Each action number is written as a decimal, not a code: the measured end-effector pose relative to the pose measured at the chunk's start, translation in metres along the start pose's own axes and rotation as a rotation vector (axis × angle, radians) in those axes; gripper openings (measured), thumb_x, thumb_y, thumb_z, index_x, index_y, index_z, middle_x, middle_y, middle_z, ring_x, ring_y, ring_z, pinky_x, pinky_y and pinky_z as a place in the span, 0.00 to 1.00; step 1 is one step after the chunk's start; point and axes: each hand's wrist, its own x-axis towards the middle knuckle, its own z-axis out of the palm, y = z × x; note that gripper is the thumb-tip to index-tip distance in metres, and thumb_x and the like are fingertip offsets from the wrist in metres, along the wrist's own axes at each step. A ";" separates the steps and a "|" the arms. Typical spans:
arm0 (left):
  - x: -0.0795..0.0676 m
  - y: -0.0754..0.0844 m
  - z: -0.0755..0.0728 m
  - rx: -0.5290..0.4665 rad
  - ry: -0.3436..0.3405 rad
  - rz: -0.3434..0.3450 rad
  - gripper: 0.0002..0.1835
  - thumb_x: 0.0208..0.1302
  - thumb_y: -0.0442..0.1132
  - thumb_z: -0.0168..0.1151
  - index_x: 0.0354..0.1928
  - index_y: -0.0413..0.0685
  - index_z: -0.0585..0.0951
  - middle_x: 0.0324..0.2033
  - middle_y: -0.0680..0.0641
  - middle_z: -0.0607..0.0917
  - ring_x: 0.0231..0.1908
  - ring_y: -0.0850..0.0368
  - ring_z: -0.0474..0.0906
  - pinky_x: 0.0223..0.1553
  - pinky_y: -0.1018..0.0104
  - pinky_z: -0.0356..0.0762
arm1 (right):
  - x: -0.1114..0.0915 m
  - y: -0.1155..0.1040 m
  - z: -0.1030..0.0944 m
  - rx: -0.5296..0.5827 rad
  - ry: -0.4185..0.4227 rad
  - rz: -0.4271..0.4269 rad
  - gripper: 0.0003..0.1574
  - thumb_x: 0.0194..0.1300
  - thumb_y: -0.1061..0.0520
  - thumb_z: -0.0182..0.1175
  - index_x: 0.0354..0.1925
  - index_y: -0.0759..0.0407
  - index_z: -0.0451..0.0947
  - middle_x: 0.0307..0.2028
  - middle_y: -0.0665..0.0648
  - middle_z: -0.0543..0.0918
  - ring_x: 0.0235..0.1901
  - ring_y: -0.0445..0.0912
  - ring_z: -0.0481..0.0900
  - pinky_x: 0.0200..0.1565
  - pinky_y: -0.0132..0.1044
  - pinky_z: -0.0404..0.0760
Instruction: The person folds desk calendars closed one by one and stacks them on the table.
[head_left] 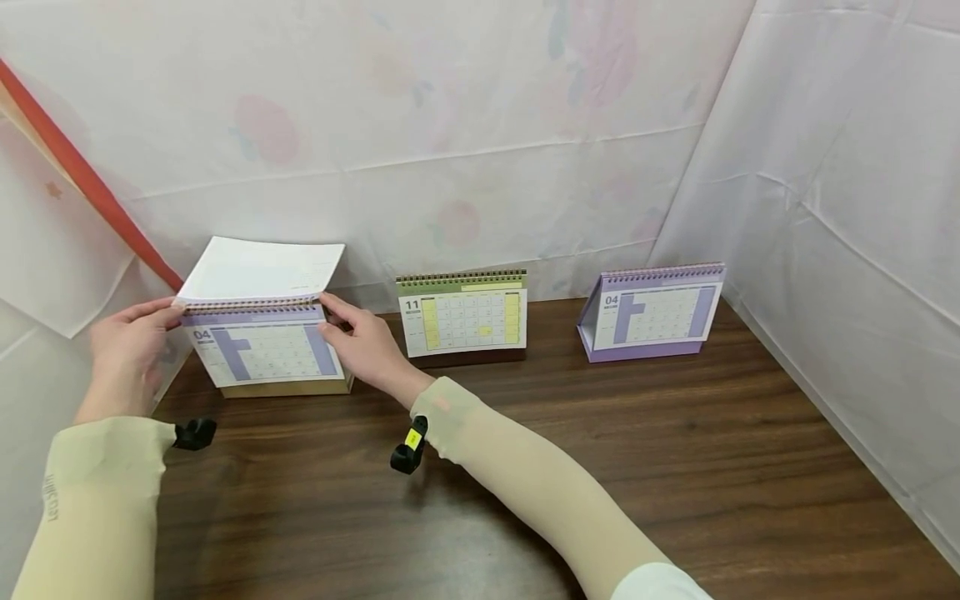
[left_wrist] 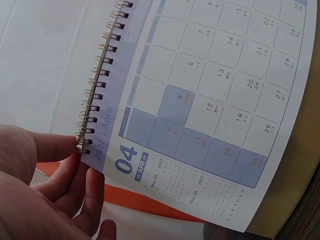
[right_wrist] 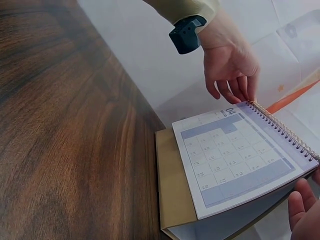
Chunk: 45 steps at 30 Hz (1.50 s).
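Desk calendar [head_left: 276,354], tan base, April page forward, stands at far left of the counter [head_left: 637,442]; a white sheet [head_left: 262,268] extends beyond its coil binding [head_left: 251,307], print too faint to read. Left hand [head_left: 131,346] pinches the coil's left end. Right hand [head_left: 369,346] touches the right end; pinching or merely resting, cannot tell: right wrist view cuts it off. Left wrist view crops the page's right side. Green-topped calendar [head_left: 465,323], month 11, to the right; purple calendar [head_left: 660,323] farther right, dates illegible.
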 end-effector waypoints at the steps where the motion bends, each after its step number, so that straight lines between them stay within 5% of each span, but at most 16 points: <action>1: 0.000 -0.001 0.000 -0.002 -0.006 0.006 0.06 0.59 0.44 0.74 0.38 0.63 0.88 0.29 0.65 0.82 0.41 0.66 0.64 0.38 0.71 0.60 | 0.000 0.000 0.000 0.011 0.002 0.004 0.30 0.75 0.51 0.56 0.72 0.44 0.68 0.44 0.44 0.81 0.22 0.37 0.71 0.29 0.27 0.72; 11: 0.000 -0.006 0.003 -0.025 -0.049 0.039 0.07 0.58 0.45 0.74 0.39 0.62 0.86 0.28 0.65 0.83 0.40 0.65 0.65 0.35 0.72 0.60 | -0.003 0.002 0.000 0.140 0.033 0.003 0.32 0.71 0.58 0.61 0.71 0.48 0.70 0.42 0.46 0.81 0.28 0.37 0.76 0.33 0.26 0.76; 20: 0.001 -0.013 0.004 -0.050 -0.054 0.066 0.12 0.54 0.47 0.75 0.41 0.61 0.86 0.40 0.60 0.79 0.41 0.65 0.66 0.34 0.75 0.66 | -0.003 -0.005 -0.006 0.202 0.033 -0.023 0.30 0.71 0.60 0.60 0.69 0.55 0.71 0.34 0.46 0.79 0.31 0.36 0.73 0.32 0.26 0.72; 29: 0.004 -0.019 0.002 -0.144 -0.078 0.073 0.14 0.53 0.42 0.76 0.43 0.57 0.87 0.34 0.62 0.83 0.41 0.64 0.69 0.31 0.77 0.70 | 0.000 -0.018 -0.011 0.386 -0.014 0.020 0.30 0.74 0.60 0.57 0.71 0.58 0.68 0.53 0.58 0.83 0.49 0.32 0.77 0.51 0.26 0.75; 41: 0.002 -0.027 -0.001 -0.256 -0.081 0.126 0.13 0.52 0.43 0.77 0.41 0.51 0.87 0.30 0.59 0.87 0.33 0.67 0.81 0.29 0.77 0.73 | -0.005 -0.023 -0.015 0.354 -0.058 -0.017 0.31 0.74 0.59 0.57 0.73 0.53 0.66 0.60 0.52 0.80 0.59 0.36 0.74 0.54 0.27 0.73; 45: -0.001 -0.028 -0.004 -0.334 -0.128 0.136 0.12 0.58 0.44 0.73 0.42 0.49 0.89 0.32 0.56 0.89 0.33 0.65 0.85 0.30 0.76 0.75 | -0.006 -0.021 -0.014 0.362 -0.066 -0.031 0.32 0.75 0.59 0.56 0.73 0.52 0.64 0.62 0.52 0.79 0.62 0.39 0.73 0.55 0.27 0.73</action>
